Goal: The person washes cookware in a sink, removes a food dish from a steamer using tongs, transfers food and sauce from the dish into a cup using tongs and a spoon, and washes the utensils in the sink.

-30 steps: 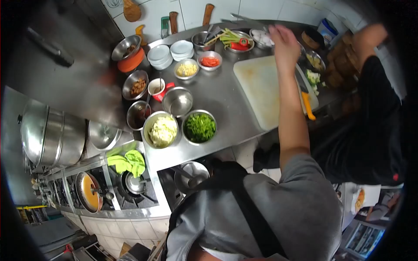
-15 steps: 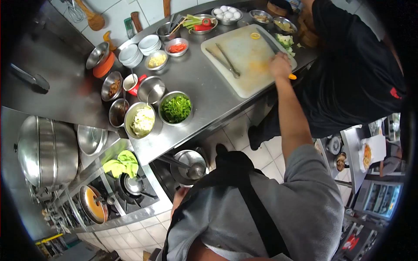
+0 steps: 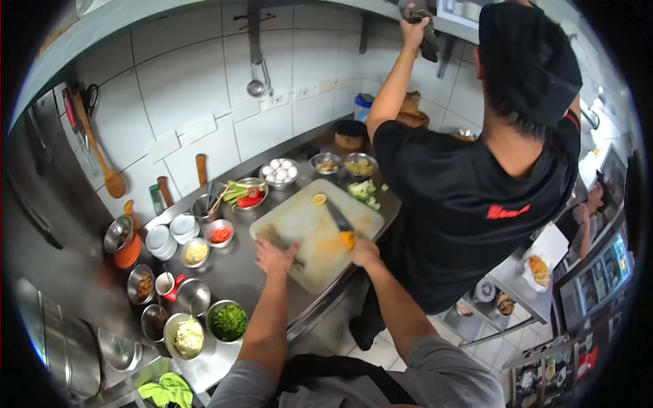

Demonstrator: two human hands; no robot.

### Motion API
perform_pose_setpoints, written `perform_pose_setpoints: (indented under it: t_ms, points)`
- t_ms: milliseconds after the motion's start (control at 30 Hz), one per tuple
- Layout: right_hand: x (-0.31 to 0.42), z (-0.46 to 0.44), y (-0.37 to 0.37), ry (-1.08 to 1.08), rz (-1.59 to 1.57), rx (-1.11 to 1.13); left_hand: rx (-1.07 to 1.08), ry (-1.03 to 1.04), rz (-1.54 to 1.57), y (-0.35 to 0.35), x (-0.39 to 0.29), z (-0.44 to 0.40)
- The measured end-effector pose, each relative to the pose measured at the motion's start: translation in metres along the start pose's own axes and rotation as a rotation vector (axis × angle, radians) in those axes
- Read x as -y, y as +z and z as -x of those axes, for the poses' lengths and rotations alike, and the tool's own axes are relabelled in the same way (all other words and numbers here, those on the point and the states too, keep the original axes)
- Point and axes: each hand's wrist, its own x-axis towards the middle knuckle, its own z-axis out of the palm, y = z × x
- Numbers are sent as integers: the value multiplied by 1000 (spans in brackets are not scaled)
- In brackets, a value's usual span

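Observation:
My right hand (image 3: 365, 253) is closed on the orange handle of a knife (image 3: 338, 219), whose blade lies over the white cutting board (image 3: 320, 272) and points away from me. My left hand (image 3: 274, 257) is at the board's left edge, fingers spread. Beside and partly behind it is a blurred pair of metal tongs (image 3: 272, 236); I cannot tell whether the fingers touch them. A cut piece of lemon (image 3: 319, 199) sits near the board's far corner.
A co-worker in black (image 3: 469, 190) stands close on the right, arm raised to the shelf. Bowls of eggs (image 3: 279, 171), chopped greens (image 3: 228, 321) and shredded white vegetable (image 3: 186, 338) line the counter. Small white dishes (image 3: 160, 240) are stacked at left.
The view has tilted up towards the wall. My left hand has come from low by the stove to the board's left edge. My right hand still holds the knife.

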Motion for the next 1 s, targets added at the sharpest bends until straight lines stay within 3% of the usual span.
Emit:
perform_pose_setpoints:
  t_ms: [100, 167, 233, 300, 400, 433, 500, 533, 667, 733, 800, 867, 933, 1000]
  points:
    - [-8, 19, -10, -15, -72, 98, 192, -123, 175, 8, 24, -12]
    - [-10, 40, -20, -43, -195, 312, 185, -110, 229, 19, 44, -22]
    - [-15, 49, -13, -61, -235, 314, 169, -93, 278, 26, 57, -25]
    - [-13, 62, -7, -55, -323, 345, -2, -166, 390, 29, 68, -27]
    - [-6, 91, 5, -133, -344, 218, 156, -60, 611, 26, 87, -28]
    - [2, 106, 4, -131, -348, 224, 158, -63, 604, 5, 87, -8]
    - [32, 133, -4, -172, -341, 180, 351, -21, 1024, -82, 71, 46]
    - [52, 137, 2, -202, -317, 256, 382, 1, 1040, -112, 88, 75]
    - [91, 110, 24, -259, -339, 149, 402, -6, 1104, -159, 148, 144]
    - [100, 89, 38, -314, -265, -10, 384, -21, 1055, -194, 152, 171]
    - [103, 74, 61, -427, -389, -99, 352, -6, 1046, -220, 178, 194]
    - [114, 102, 57, -214, -945, 345, 340, -20, 944, -256, 193, 224]
    - [105, 142, 60, -274, -921, 476, 336, -120, 946, -286, 204, 260]
    - [100, 182, 62, -310, -895, 519, 262, -83, 962, -290, 235, 293]
